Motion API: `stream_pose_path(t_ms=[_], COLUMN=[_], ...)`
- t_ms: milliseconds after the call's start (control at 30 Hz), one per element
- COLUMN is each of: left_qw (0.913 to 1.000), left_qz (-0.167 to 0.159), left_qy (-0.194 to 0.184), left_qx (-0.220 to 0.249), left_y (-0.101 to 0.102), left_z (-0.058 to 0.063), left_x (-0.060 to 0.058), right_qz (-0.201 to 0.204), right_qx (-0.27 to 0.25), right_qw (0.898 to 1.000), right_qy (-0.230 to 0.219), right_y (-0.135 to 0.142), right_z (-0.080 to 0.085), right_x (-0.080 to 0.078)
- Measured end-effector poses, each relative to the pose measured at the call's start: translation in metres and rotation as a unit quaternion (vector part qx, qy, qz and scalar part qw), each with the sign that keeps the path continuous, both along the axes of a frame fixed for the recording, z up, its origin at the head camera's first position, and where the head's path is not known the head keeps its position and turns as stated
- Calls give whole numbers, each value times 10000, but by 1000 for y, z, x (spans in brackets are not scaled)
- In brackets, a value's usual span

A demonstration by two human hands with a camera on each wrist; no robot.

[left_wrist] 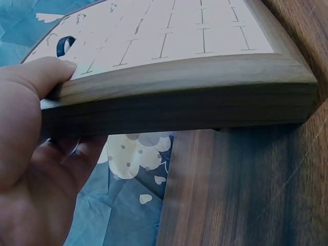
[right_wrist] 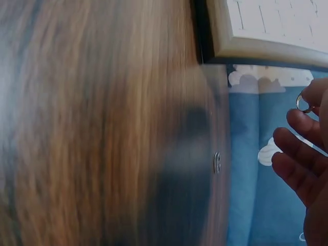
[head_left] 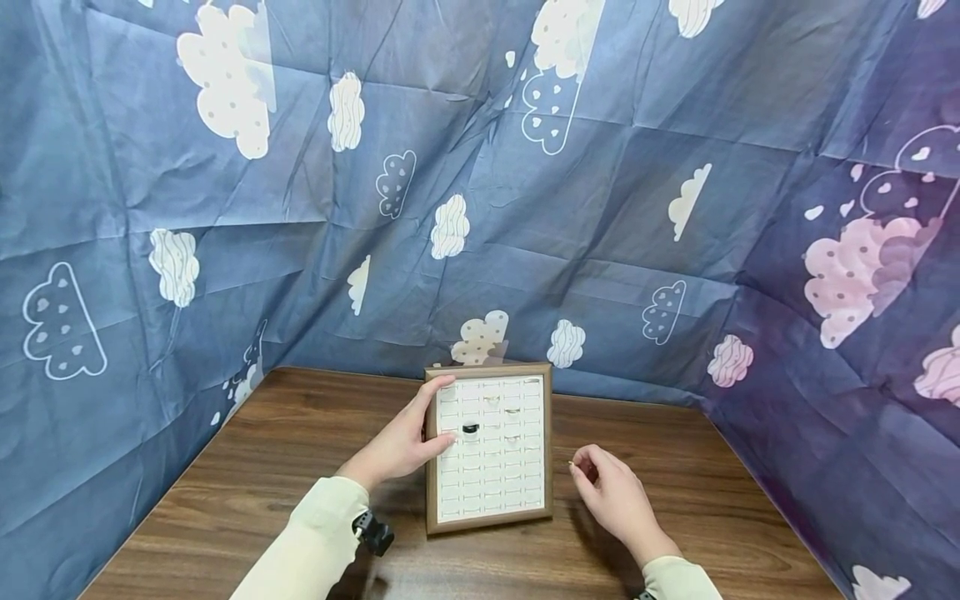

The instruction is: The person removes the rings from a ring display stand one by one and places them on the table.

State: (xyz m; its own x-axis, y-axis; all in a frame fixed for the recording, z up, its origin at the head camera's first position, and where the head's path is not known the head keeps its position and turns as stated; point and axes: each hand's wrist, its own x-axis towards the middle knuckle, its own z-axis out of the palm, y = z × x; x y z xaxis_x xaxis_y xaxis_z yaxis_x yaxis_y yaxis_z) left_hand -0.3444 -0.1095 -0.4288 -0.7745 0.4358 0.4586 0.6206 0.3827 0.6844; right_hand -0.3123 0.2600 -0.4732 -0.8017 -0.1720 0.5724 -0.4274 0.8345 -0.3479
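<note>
A wooden-framed ring display board [head_left: 548,467] with a white slotted insert is propped at a tilt on the table. My left hand [head_left: 401,442] grips its left side, thumb on the front face and other fingers behind the frame in the left wrist view. Close to that thumb, a black ring [head_left: 470,428] sits in a slot; several thin gold-toned rings [head_left: 512,411] stand in other slots. To the right of the board, my right hand [head_left: 617,495] pinches a thin gold-coloured ring [right_wrist: 299,104] between thumb and fingertip. The ring shows only as a speck in the head view.
The brown wood-grain table [head_left: 247,483] is bounded by blue cloth [head_left: 405,275] with cloud prints at the back and sides. A small silvery ring-like item [right_wrist: 217,163] lies on the tabletop near its edge in the right wrist view.
</note>
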Motion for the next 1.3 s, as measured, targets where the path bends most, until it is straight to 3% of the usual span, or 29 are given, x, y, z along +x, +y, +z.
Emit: stream_pose_path(t_ms=[400,900,1300], left_qw=[10000,9999,9998], left_qz=[-12,72,100], left_qy=[-11,32,-169], left_qx=[-9,-75,-65], left_y=[0,-1,0], left_z=[-1,-3,0], left_x=[0,-3,0], right_qz=[-465,-1066,-1116], right_qx=[-10,456,975], right_qw=[9986,9859,9750], right_qy=[-240,-1205,-1653], right_y=[24,49,60], right_z=[-8,-12,-18], right_x=[-9,-19,-26])
